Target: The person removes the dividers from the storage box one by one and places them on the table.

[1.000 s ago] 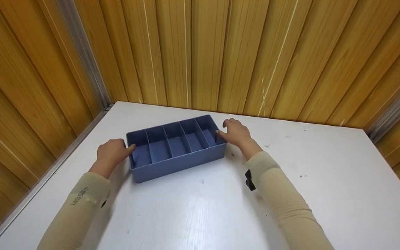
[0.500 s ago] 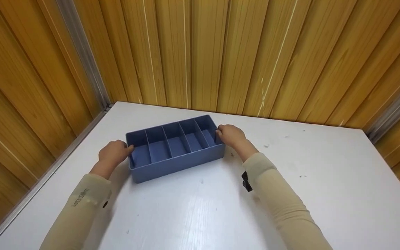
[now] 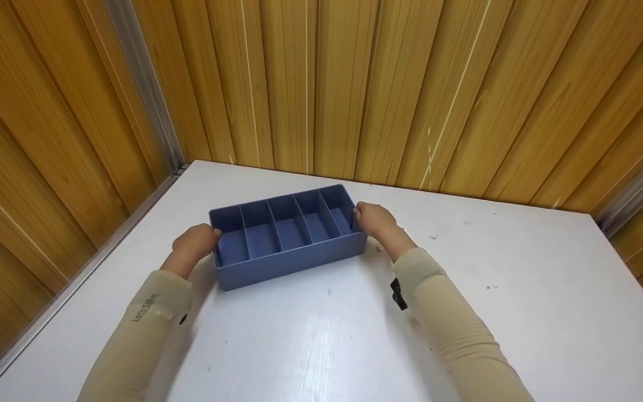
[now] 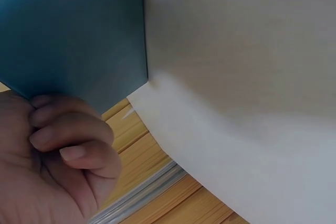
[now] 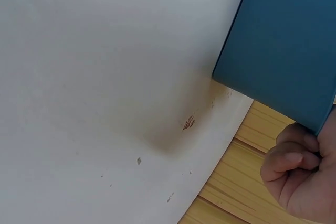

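A blue divided storage box [image 3: 293, 261] stands at a slant on the white table in the head view, several compartments side by side with bare floors. My left hand [image 3: 196, 243] grips the rim of its left end wall, thumb over the inside. At the opposite end my right hand [image 3: 376, 219] grips the rim with the thumb likewise inward. In the left wrist view the fingers [image 4: 92, 156] curl up against the box's outer wall [image 4: 79, 35]. The right wrist view shows curled fingers [image 5: 286, 161] at the rim of the other end wall [image 5: 278, 51].
The white table [image 3: 310, 346] carries small marks on its surface. A wood-patterned panel wall [image 3: 338, 89] rises behind it, and another panel [image 3: 37, 139] borders the left side. A metal post [image 3: 145, 78] stands at the back left corner.
My right hand's spread fingers have closed onto the box's right rim. The left hand has tightened around the left rim. The view has shifted slightly; the box keeps its place on the table.
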Demonstrator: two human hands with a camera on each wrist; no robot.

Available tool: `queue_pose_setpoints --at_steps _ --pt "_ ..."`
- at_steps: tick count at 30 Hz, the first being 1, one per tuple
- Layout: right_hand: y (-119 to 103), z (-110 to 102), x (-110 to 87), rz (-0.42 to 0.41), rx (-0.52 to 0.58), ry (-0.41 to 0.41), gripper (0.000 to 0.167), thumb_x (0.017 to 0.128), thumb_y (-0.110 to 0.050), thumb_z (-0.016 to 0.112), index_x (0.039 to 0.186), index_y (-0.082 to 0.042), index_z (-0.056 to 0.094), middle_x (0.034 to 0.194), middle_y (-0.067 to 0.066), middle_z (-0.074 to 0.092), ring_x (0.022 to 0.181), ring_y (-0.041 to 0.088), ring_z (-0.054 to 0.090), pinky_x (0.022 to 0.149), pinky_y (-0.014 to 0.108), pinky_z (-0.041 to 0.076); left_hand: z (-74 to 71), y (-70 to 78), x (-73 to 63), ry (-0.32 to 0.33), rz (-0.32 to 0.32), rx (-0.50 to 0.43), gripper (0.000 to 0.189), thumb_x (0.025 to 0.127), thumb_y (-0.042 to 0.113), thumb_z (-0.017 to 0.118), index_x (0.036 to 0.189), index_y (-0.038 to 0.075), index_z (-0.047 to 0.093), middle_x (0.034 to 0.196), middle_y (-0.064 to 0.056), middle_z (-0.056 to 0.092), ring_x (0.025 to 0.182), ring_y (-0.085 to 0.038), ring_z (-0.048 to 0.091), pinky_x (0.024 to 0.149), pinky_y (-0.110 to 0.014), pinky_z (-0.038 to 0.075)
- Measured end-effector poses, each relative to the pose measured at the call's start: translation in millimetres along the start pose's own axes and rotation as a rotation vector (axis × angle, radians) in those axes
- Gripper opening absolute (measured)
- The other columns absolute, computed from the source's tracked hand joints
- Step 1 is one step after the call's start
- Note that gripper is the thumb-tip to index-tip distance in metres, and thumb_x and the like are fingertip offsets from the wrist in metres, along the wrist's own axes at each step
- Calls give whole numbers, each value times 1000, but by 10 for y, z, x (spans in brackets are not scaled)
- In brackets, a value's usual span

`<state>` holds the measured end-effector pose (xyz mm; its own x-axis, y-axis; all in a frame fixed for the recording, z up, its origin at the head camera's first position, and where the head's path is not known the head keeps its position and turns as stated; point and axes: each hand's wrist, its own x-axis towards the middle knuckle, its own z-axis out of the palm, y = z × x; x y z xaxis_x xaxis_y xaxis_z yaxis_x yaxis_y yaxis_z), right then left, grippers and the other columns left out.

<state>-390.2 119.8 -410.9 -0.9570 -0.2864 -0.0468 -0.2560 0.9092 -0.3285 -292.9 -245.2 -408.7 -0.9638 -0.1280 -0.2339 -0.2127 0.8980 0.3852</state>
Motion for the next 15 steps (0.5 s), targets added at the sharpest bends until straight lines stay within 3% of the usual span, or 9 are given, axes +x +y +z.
queue_pose_setpoints --at_steps 5,15 --pt "23 4 -6 -18 18 0 40 110 -21 35 129 5 59 131 27 67 127 44 61 109 55 47 1 39 17 -17 -14 16 50 106 25 31 123 -12 60 132 -33 62 117 -43 62 100 -60 51" --pt "37 -43 -5 -29 49 -27 43 110 -18 35 136 9 55 140 30 60 136 45 55 116 54 41 -20 85 63 -27 -15 51 49 107 23 32 125 -13 60 135 -33 61 121 -45 62 102 -60 51"
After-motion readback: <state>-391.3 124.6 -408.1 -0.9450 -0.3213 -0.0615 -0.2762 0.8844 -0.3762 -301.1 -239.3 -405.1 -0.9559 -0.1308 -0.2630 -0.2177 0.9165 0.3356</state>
